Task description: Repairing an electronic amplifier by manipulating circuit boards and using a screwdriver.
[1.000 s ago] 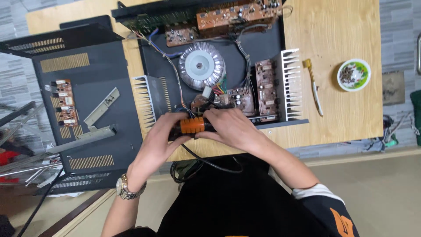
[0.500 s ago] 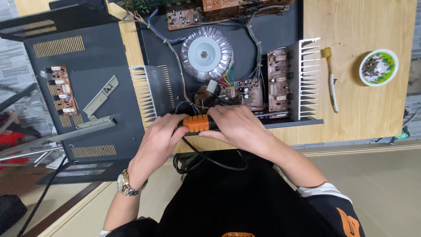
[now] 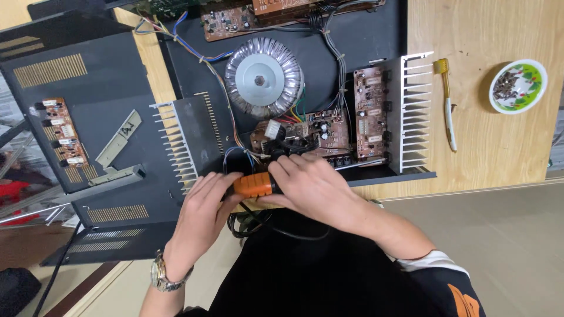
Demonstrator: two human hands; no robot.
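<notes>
Head view: I see an orange-handled tool (image 3: 254, 184) at the near edge of the open amplifier chassis (image 3: 364, 41), held between both hands. My left hand (image 3: 200, 220) curls loosely around its left end, fingers bent, and my right hand (image 3: 314, 188) closes over its right end, fingers wrapped tight. A black cable (image 3: 276, 230) loops just below them. Beyond sit a brown circuit board (image 3: 308, 136), a round silver transformer (image 3: 261, 76) and a finned heatsink (image 3: 411, 111). Farther right on the wooden table (image 3: 499, 141) lie a small brush (image 3: 447, 105) and a bowl of screws (image 3: 518, 86).
</notes>
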